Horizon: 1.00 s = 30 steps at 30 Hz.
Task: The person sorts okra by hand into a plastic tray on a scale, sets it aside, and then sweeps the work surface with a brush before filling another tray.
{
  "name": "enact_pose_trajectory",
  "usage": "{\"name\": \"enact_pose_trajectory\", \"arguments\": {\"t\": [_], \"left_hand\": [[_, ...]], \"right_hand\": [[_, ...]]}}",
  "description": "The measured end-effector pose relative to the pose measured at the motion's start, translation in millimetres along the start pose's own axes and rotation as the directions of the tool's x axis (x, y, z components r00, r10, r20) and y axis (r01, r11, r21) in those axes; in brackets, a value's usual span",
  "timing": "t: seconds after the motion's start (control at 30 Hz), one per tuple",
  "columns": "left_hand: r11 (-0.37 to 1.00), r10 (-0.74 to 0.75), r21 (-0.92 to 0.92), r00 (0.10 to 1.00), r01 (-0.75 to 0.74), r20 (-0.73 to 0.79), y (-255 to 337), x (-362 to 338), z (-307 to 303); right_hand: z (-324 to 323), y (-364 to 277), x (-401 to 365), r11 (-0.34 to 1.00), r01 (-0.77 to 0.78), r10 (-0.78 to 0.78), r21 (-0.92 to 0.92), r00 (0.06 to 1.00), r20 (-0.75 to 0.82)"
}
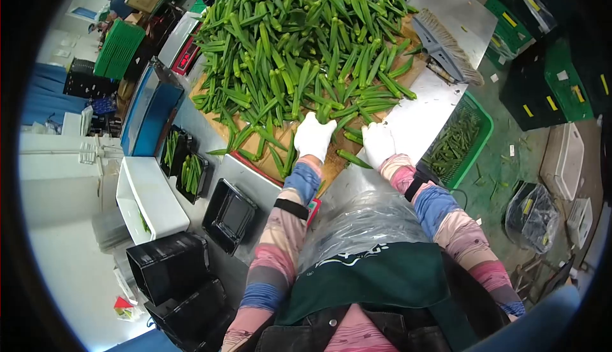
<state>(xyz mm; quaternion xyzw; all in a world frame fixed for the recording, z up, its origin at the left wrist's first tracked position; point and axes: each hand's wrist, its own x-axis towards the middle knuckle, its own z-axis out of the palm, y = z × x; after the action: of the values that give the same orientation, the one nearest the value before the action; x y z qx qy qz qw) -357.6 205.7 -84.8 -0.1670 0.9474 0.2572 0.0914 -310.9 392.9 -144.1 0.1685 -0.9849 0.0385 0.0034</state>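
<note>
At the left, two black trays (180, 164) hold okra, near an empty black tray (230, 215). The left hand (314, 136), in a white glove, touches the okra pile (299, 52) on the desk (440, 106); I cannot tell its grip. The gloved right hand (378, 143) touches okra too, its grip also unclear. Right of it stands a green basket (488, 136) of okra.

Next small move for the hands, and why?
Probably the right hand should gather in the low okra pod: it lies beside that hand, at the near edge of the okra pile, while the left hand is farther from it.
</note>
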Motion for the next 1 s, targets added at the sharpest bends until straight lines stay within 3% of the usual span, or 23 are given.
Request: {"name": "enact_pose_trajectory", "arguments": {"t": [0.03,0.1,0.13,0.23,0.37,0.47,0.5,0.6,0.73,0.83,0.87,0.9,0.93,0.97,1.0], "left_hand": [[0.991,-0.02,0.131,0.999,0.025,-0.033,3,1,10],[0.988,0.036,0.151,0.999,-0.031,-0.032,2,-1,13],[0.986,0.057,0.161,0.998,-0.051,-0.031,0,-2,13],[0.997,0.051,0.053,0.998,-0.049,-0.047,-30,9,17],[0.988,0.088,-0.118,0.993,-0.097,-0.078,-29,-3,7],[0.996,0.073,0.053,0.995,-0.07,-0.07,-7,-10,5],[0.973,0.216,0.12,0.965,-0.199,-0.15,-13,-10,15],[0.915,0.311,0.302,0.944,-0.267,-0.11,-11,-10,23],[0.893,0.252,0.378,0.967,-0.243,0.028,-12,-2,30],[0.917,0.209,0.349,0.978,-0.195,-0.004,-5,-12,13],[0.984,0.169,0.044,0.983,-0.173,0.072,-9,-14,6],[0.958,0.156,-0.263,0.975,-0.112,0.156,-15,-16,-4],[0.842,0.171,-0.539,0.956,-0.017,0.237,-22,-18,-12],[0.618,0.289,-0.783,0.907,0.067,0.306,-35,-22,-12],[0.535,0.298,-0.823,0.868,0.192,0.397,-28,-39,-25]], "right_hand": [[0,4,-5,0.999,0.003,-0.004,0.049,1.0,0.029],[-12,15,-16,0.971,-0.018,0.001,0.238,0.997,0.073],[-15,20,-23,0.974,-0.009,0.002,0.226,0.999,0.032],[-4,33,-39,0.977,-0.023,0.027,0.214,0.999,-0.018],[-24,37,-34,0.885,-0.082,0.101,0.458,0.995,-0.019],[-25,37,-10,0.907,-0.101,0.169,0.408,0.976,-0.134],[-17,41,-7,0.943,-0.047,0.099,0.33,0.985,-0.143],[-2,35,5,0.963,-0.083,0.076,0.257,0.996,0.038],[-3,36,-2,0.958,-0.004,-0.02,0.288,0.996,0.082],[1,38,-11,0.93,-0.071,0.06,0.361,0.997,0.043],[-4,39,-14,0.751,-0.199,0.115,0.629,0.978,0.171],[-12,42,-17,0.485,-0.331,0.125,0.809,0.942,0.31],[-18,46,-20,0.167,-0.45,0.087,0.878,0.893,0.441],[-23,50,-25,-0.018,-0.513,-0.01,0.858,0.859,0.513],[-34,52,-29,-0.187,-0.586,-0.108,0.789,0.81,0.576]]}}
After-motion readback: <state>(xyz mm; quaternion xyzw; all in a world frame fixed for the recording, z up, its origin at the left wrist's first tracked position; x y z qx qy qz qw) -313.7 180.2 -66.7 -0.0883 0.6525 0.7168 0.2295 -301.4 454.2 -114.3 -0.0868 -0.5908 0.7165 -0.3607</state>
